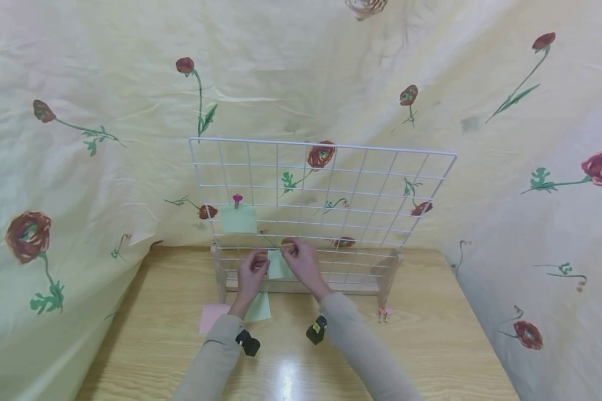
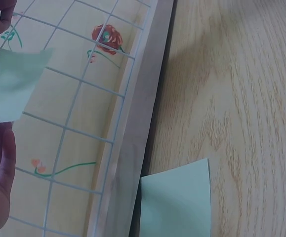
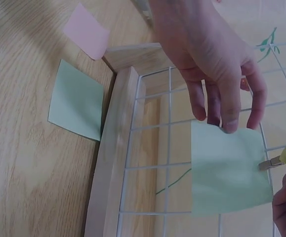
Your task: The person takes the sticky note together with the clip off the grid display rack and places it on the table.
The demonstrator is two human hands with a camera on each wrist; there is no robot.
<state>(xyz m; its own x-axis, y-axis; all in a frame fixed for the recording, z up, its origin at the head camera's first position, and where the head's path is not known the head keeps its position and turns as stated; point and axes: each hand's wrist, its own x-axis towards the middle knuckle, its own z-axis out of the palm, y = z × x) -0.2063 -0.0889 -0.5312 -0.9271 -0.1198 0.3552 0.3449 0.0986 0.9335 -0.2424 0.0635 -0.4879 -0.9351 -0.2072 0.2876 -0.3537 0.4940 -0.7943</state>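
My left hand pinches one side edge of a pale green paper note against a white wire grid panel, thumb on the note's face. At the note's top edge my right hand holds a small wooden clip with a yellow end between thumb and fingers. The clip's tip overlaps the note's edge and a grid wire in the right wrist view. Higher and to the left, another green note hangs from the grid under a clip with a pink heart.
A wooden base carries the grid on the wooden table. In front of it lie a pink note and a green note, by my left forearm. Small clips lie near the base's right foot. Flowered cloth hangs behind.
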